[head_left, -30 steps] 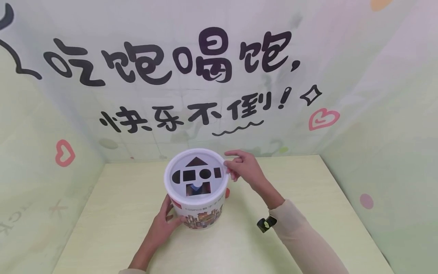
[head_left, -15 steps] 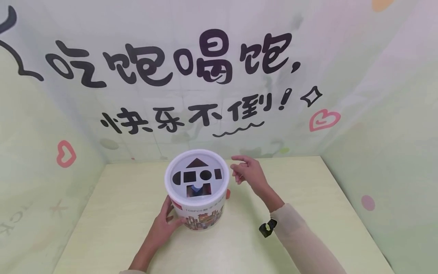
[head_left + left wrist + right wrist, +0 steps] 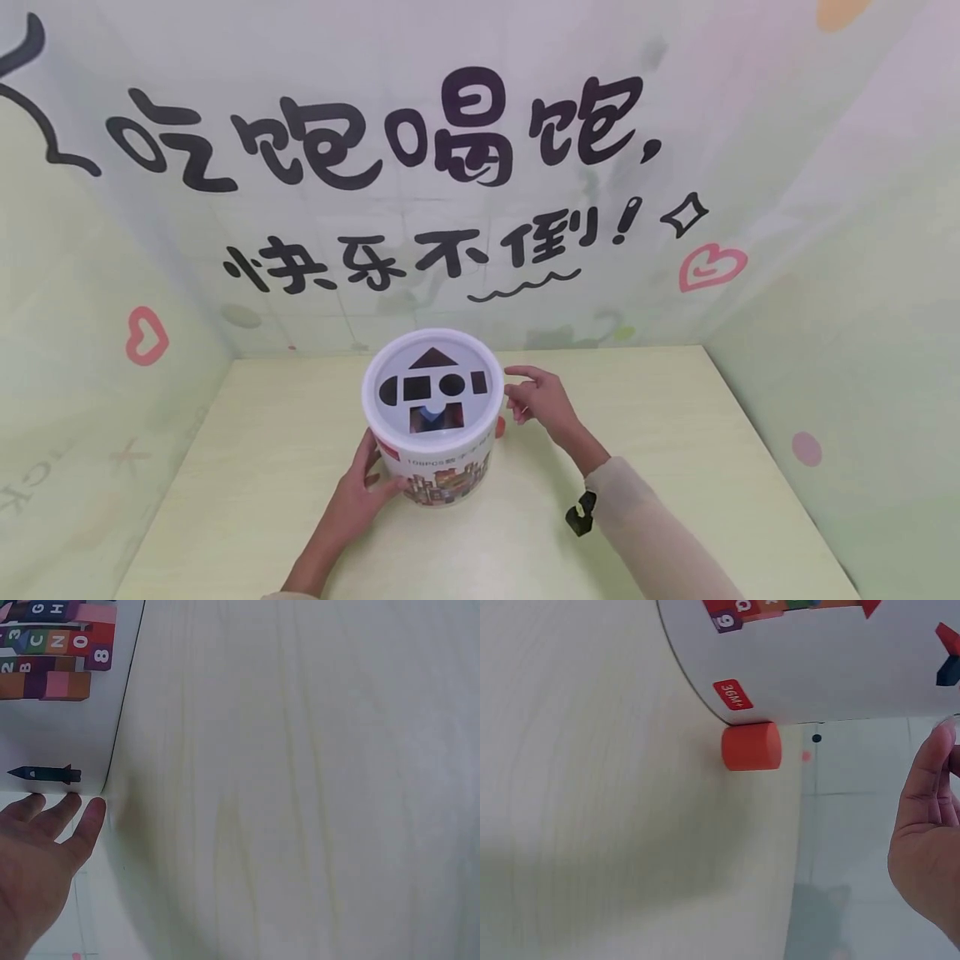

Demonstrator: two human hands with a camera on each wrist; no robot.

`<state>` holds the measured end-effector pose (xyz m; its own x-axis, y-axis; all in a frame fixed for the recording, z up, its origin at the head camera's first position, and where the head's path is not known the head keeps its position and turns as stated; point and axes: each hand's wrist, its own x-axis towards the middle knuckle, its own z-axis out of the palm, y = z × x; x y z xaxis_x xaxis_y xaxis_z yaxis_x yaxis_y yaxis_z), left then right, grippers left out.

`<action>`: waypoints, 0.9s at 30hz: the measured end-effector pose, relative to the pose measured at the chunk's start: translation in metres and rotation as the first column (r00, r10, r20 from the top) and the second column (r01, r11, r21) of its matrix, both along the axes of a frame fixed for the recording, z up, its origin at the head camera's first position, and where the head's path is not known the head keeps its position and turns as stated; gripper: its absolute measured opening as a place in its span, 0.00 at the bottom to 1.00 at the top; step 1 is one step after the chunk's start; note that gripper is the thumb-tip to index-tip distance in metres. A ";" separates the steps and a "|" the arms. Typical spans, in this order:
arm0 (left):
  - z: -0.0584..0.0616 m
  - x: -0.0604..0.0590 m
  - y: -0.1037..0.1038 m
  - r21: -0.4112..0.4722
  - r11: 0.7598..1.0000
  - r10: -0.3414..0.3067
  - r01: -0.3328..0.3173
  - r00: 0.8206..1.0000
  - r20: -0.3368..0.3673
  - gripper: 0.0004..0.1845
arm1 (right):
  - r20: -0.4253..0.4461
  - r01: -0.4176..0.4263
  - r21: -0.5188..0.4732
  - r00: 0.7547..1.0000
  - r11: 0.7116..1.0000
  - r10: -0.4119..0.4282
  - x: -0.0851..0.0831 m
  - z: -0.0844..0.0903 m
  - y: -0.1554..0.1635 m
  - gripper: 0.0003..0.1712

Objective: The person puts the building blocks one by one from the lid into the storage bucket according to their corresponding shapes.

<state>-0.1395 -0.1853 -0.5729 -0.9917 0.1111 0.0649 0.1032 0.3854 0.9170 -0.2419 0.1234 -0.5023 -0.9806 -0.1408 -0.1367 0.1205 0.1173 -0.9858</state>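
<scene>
From the head view, a round white bucket (image 3: pixel 432 433) stands mid-table (image 3: pixel 675 500) under a lid (image 3: pixel 432 385) cut with shape holes; the left hand (image 3: pixel 358 492) presses relaxed fingers on its printed near wall, the right hand (image 3: pixel 542 400) hovers loosely open just beside the rim, holding nothing, and a red cylinder block (image 3: pixel 499 426) peeps half hidden behind the bucket. The left wrist view crops the bucket to printed blocks, straight fingertips (image 3: pixel 88 817) on its wall. The right wrist view shows the smooth red cylinder (image 3: pixel 751 747) touching the bucket's base, the hand (image 3: pixel 928 847) cut off at the edge.
</scene>
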 end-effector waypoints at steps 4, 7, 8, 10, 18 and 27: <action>-0.001 0.000 0.000 0.005 1.000 -0.004 0.004 1.000 0.006 0.52 | 0.016 -0.017 0.026 1.000 1.000 0.016 0.002 -0.014 -0.002 0.20; -0.001 0.000 0.000 0.003 1.000 -0.003 0.003 1.000 0.003 0.51 | 0.036 -0.038 0.040 0.999 0.998 0.036 0.002 -0.023 -0.002 0.21; -0.001 0.000 0.000 0.003 1.000 -0.003 0.003 1.000 0.001 0.51 | 0.043 -0.041 0.045 0.998 0.998 0.039 0.002 -0.026 -0.002 0.21; -0.001 -0.001 0.000 0.001 1.000 -0.003 0.003 1.000 -0.002 0.51 | 0.058 -0.048 0.054 0.997 0.997 0.045 0.002 -0.031 -0.003 0.21; -0.002 -0.001 0.000 0.000 1.000 0.000 0.000 1.000 0.003 0.51 | 0.101 -0.065 0.059 0.993 0.996 0.059 0.005 -0.049 -0.004 0.22; -0.001 0.000 0.000 0.004 1.000 -0.004 0.004 1.000 -0.005 0.51 | 0.123 -0.082 0.093 0.990 0.992 0.070 0.005 -0.065 -0.007 0.23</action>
<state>-0.1399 -0.1855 -0.5735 -0.9909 0.1147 0.0702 0.1092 0.3817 0.9178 -0.2369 0.1167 -0.5670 -0.9434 -0.1944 -0.2688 0.2238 0.2251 -0.9483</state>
